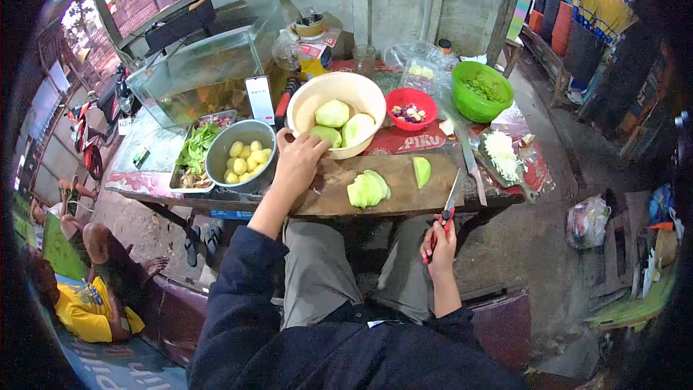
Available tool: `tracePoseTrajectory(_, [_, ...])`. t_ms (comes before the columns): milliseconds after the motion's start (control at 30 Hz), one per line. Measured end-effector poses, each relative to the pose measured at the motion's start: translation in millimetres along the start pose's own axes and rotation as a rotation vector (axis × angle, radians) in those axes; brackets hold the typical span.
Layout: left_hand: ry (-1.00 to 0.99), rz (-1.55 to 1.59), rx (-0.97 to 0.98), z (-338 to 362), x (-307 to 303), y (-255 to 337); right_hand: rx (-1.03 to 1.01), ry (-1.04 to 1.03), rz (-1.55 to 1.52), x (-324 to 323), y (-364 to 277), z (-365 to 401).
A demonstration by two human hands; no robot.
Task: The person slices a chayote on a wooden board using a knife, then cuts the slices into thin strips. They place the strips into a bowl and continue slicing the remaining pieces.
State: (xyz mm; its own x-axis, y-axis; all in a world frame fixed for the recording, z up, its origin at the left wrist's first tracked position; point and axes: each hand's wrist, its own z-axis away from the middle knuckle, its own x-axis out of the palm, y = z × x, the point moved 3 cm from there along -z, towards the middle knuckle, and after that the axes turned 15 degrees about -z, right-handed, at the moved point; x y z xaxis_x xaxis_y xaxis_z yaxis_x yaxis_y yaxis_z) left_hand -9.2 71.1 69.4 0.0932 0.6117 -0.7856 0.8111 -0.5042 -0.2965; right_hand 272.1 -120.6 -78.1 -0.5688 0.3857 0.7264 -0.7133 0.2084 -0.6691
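My left hand point(297, 162) is at the front left rim of a cream bowl point(299, 105), its fingertips by a pale green vegetable point(327, 135); whether it grips anything is unclear. More peeled vegetables point(333, 113) lie in that bowl. My right hand point(439, 245) holds a knife point(452, 198) with a red and black handle, blade pointing up beside the board's right end. On the wooden cutting board point(328, 186) are a fanned stack of green slices point(368, 189) and a single wedge point(421, 172).
Left of the bowl stand a grey pot point(216, 146) of potatoes, a tray of greens point(191, 189) and a phone point(260, 100). To the right are a red bowl point(411, 93), a green bowl point(505, 105) and a small board point(530, 193) with white shreds. A person point(94, 307) sits at lower left.
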Motion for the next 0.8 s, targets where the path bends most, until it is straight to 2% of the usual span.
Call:
tracePoseTrajectory(33, [-0.004,-0.003,-0.002,6,-16,-1,0.005,-0.002,-0.001,5,-3,2])
tracePoseTrajectory(100, [0.056,-0.073,0.120,22,-55,1,-0.016,0.125,0.132,13,-14,5])
tracePoseTrajectory(167, [0.026,-0.063,0.174,45,-92,3,-0.069,-0.008,0.101,16,-27,-2])
tracePoseTrajectory(233, [-0.008,-0.045,0.229,68,-119,5,-0.063,-0.024,0.170,33,-53,-2])
tracePoseTrajectory(300, [-0.037,0.011,0.379,89,-135,12,-0.084,-0.104,0.255,45,-75,-11])
tracePoseTrajectory(333, [-0.035,0.014,0.376,97,-137,16,-0.106,-0.187,0.338,53,-82,-14])
tracePoseTrajectory(367, [-0.034,0.063,0.470,104,-138,23,-0.108,-0.189,0.342,58,-85,-19])
tracePoseTrajectory(433, [-0.028,0.184,0.616,117,-137,36,0.087,-0.430,0.399,69,-77,-22])
tracePoseTrajectory(467, [-0.034,0.161,0.692,124,-130,43,0.181,-0.456,0.399,70,-69,-16])
tracePoseTrajectory(500, [-0.039,0.138,0.768,132,-121,49,0.281,-0.443,0.575,64,-59,-16])
tracePoseTrajectory(567, [-0.082,0.104,0.820,144,-107,60,0.350,-0.435,0.685,32,-33,-12])
tracePoseTrajectory(600, [-0.124,0.065,0.873,148,-98,64,0.360,-0.448,0.662,30,-32,3])
tracePoseTrajectory(633, [-0.122,0.070,0.870,151,-87,64,0.404,-0.394,0.687,21,-27,13])
tracePoseTrajectory(700, [-0.206,0.026,0.879,159,-65,61,0.516,-0.225,0.503,6,-13,35])
tracePoseTrajectory(767, [-0.247,0.025,0.857,162,-49,57,0.444,-0.175,0.455,6,-6,52])
tracePoseTrajectory(800, [-0.222,0.076,0.768,162,-45,54,0.371,-0.122,0.413,3,0,52])
